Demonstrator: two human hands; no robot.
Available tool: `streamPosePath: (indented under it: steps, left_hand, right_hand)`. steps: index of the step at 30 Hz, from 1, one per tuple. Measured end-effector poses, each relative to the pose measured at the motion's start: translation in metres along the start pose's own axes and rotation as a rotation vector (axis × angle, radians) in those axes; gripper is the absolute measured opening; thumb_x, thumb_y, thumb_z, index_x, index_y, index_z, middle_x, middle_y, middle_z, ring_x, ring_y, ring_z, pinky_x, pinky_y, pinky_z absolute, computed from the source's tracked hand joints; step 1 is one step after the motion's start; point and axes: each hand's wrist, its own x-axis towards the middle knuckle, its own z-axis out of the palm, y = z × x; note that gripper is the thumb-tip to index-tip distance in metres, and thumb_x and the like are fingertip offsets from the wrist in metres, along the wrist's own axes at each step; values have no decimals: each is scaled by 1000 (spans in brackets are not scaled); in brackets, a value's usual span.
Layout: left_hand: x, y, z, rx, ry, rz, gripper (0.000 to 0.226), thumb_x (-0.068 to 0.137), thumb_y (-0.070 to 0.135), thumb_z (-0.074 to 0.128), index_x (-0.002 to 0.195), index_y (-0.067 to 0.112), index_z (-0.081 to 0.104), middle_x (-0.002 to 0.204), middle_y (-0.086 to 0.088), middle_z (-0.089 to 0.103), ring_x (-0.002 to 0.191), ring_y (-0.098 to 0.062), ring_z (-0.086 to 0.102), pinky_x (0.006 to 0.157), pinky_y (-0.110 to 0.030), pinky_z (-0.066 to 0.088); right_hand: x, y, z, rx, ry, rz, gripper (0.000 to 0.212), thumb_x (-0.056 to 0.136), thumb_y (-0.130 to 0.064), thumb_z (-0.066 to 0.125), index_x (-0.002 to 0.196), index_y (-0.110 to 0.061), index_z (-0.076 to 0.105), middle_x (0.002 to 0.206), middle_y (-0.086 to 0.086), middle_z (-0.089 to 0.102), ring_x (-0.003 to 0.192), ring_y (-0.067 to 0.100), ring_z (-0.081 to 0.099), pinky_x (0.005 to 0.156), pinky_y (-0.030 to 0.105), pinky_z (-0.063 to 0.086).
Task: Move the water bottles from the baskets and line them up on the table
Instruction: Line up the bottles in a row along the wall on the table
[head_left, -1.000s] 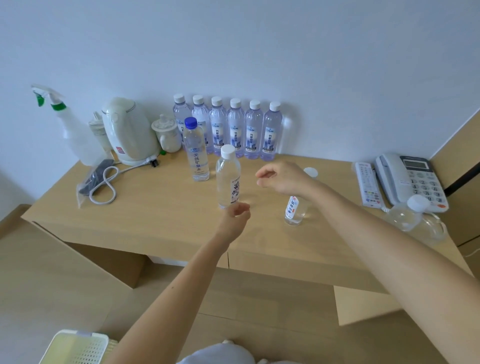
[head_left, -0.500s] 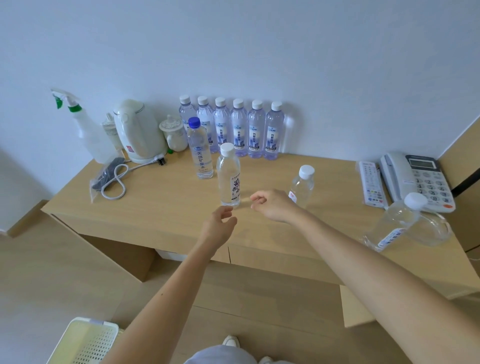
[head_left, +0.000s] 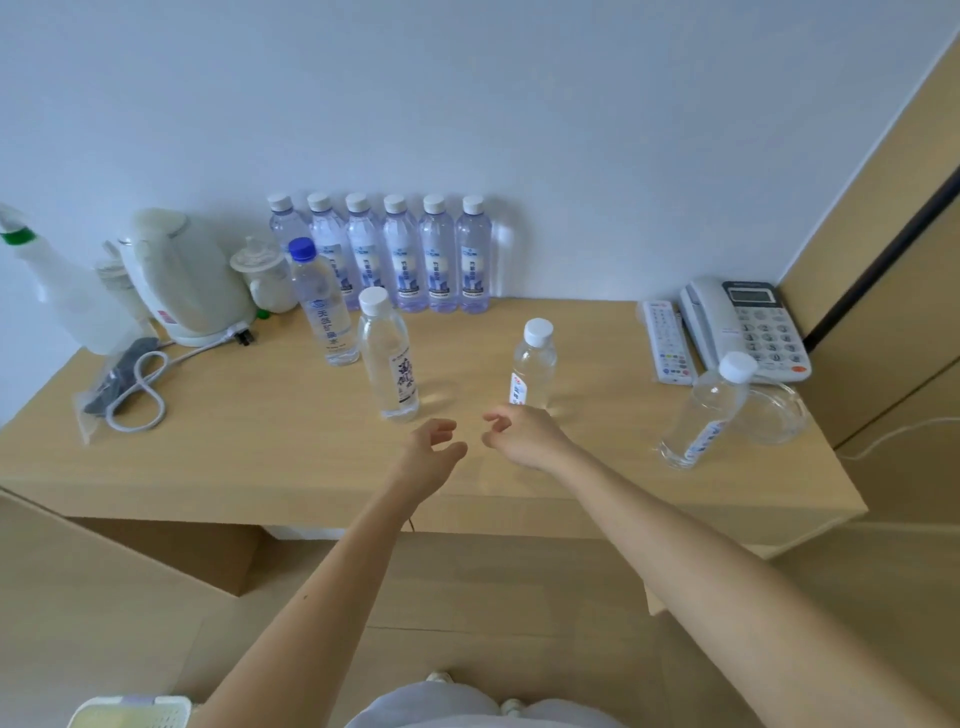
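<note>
Left hand (head_left: 431, 454), loosely curled and empty, hangs before a tall bottle (head_left: 389, 364); right hand (head_left: 524, 434), likewise empty, just before a short bottle (head_left: 534, 366) on the bench (head_left: 260, 441).

Bare forearms (head_left: 332, 587); light-grey garment (head_left: 441, 709), poss. shorts, w/ whitish shoes (head_left: 511, 705) below.

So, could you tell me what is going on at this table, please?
A person is setting bottles out on the table. The left hand and right hand hover empty near its front, fingers loosely curled. A row of six bottles stands against the wall; in front stand a blue-capped bottle, a black-labelled bottle, a small bottle just beyond the right hand, and a far-right bottle beside a glass dish.
</note>
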Motion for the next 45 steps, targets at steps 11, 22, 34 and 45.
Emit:
streamPosePath:
  steps: [11,22,34,45]
  left_hand:
    - [-6,28,83,97,-265,127,34,88,17,58,122,17,56,125,-2,59,100,-8,49,82,-20,35]
    - [-13,34,93,103,-280,136,34,89,18,56,122,19,56,125,0,58,111,-12,52,83,-20,35]
    - [-3,8,24,-4,-69,89,32,89,16,55,121,18,55,126,0,56,99,-10,51,83,-22,38]
    - [11,32,20,-16,-5,165,36,87,16,57,123,17,54,129,2,55,113,-18,56,93,-29,42]
  right_hand:
    - [-49,90,-46,151,278,277,35,88,-22,52,122,-16,58,123,1,59,111,18,55,86,22,39]
    - [-62,95,-49,169,273,268,36,89,-22,51,125,-18,56,125,0,56,111,17,53,89,24,41]
    - [-21,26,-11,159,296,-12,29,88,-17,52,115,-16,61,113,0,63,92,11,55,73,19,40]
    - [-7,-2,-42,20,601,-298,19,86,-8,52,102,-10,63,105,5,58,83,12,50,73,21,38]
